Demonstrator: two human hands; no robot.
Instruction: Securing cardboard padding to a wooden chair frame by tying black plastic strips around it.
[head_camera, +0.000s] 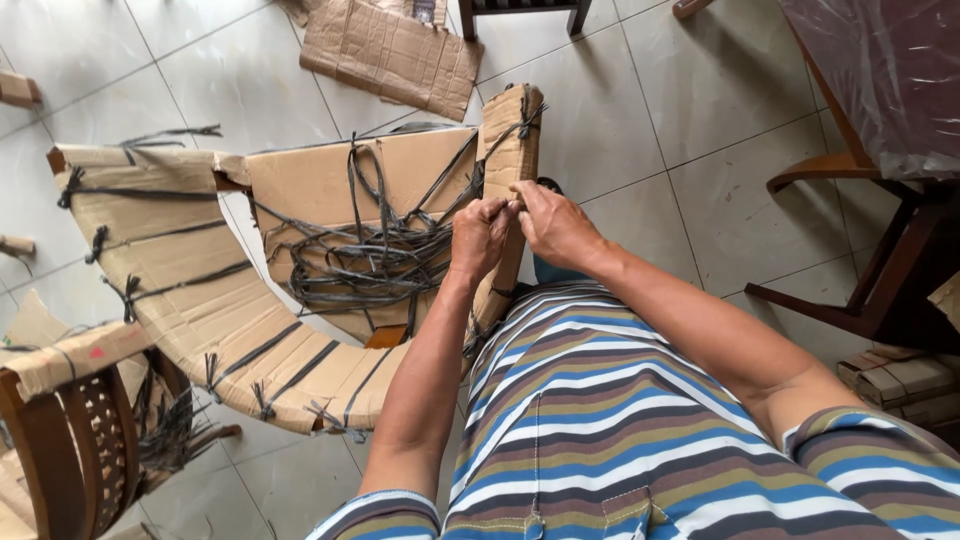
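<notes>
A wooden chair wrapped in brown cardboard (190, 290) stands in front of me, its curved arm and back bound with grey plastic strings. A loose tangle of grey strings (370, 255) lies on the cardboard-covered seat. My left hand (478, 238) and my right hand (553, 225) meet at the right cardboard-wrapped arm (508, 140), fingers pinched on a grey string there. Both hands press against the cardboard edge.
A flat cardboard sheet (392, 52) lies on the tiled floor (680, 130) beyond the chair. Another wrapped wooden chair (60, 440) stands at the lower left. Dark wooden furniture under plastic film (890, 80) fills the right side, with wrapped bundles (900, 380) below it.
</notes>
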